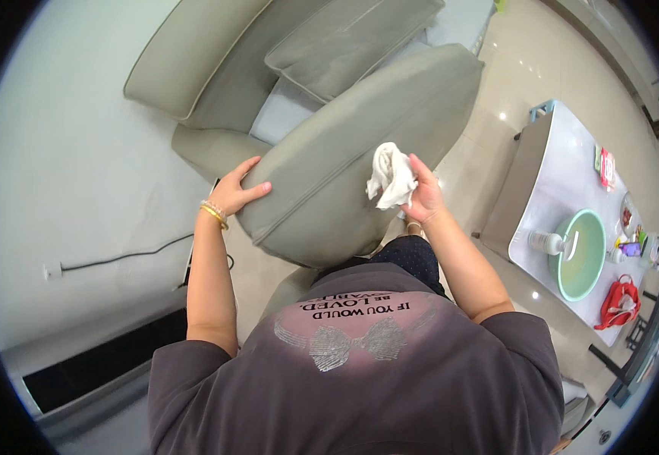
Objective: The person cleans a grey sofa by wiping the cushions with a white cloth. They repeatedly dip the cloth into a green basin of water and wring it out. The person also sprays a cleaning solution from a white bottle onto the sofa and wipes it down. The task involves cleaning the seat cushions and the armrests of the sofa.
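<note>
A large grey-green sofa cushion [329, 170] stands tilted in front of me, with a seam running along its side. My left hand [241, 190] rests on its left end, thumb and fingers spread over the edge. In my right hand [423, 193] is a crumpled white cloth [389, 177], held between thumb and fingers over the cushion's right part. Behind the cushion is the sofa, with a backrest [193, 57], another loose cushion [352, 42] and a pale seat base [286, 111].
At right a table [551, 187] bears a green basin [582, 256], a white pump bottle [546, 243], a red bag [618, 304] and a red-and-white packet [607, 169]. At left, a black cable [130, 259] runs from a wall socket [53, 272].
</note>
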A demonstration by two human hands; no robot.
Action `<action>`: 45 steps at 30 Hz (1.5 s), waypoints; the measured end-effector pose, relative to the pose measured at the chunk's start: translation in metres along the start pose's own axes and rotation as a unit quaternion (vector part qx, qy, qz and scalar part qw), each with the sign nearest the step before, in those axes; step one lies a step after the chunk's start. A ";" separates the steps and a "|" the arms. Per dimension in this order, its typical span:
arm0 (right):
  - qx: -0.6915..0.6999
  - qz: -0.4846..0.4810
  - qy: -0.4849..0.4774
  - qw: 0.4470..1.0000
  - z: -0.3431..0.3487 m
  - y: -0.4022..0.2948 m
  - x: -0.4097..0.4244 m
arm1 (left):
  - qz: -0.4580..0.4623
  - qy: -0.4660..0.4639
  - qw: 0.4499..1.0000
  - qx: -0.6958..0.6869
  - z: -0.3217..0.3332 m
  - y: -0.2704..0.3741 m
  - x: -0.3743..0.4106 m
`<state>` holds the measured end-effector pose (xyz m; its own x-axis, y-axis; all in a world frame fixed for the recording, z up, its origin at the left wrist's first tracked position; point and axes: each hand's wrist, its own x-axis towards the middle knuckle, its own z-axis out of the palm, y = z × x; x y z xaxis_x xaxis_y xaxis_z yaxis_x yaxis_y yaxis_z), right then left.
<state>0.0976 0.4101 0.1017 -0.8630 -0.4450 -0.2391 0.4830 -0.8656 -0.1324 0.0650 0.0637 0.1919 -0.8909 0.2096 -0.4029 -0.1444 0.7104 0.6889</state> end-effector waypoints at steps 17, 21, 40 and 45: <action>-0.947 -0.286 0.037 0.145 0.024 0.035 0.063 | 0.071 0.303 0.944 -0.106 0.125 0.019 -0.074; -0.901 -0.058 0.162 0.398 0.063 0.002 0.063 | 0.094 0.329 0.936 -0.083 0.135 0.022 -0.081; -0.881 -0.328 -0.144 0.309 0.057 0.099 -0.016 | 0.044 0.326 0.932 -0.150 0.120 0.005 -0.027; -0.784 -0.449 -0.355 0.241 0.057 0.127 -0.003 | 0.020 0.241 0.958 -0.154 0.105 0.002 -0.029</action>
<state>0.1533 0.2886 0.1404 -0.2634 -0.6484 0.7143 -0.9633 0.2166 -0.1586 0.1357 0.1302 0.1417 -0.9829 -0.1546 -0.0996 -0.1610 0.4612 0.8726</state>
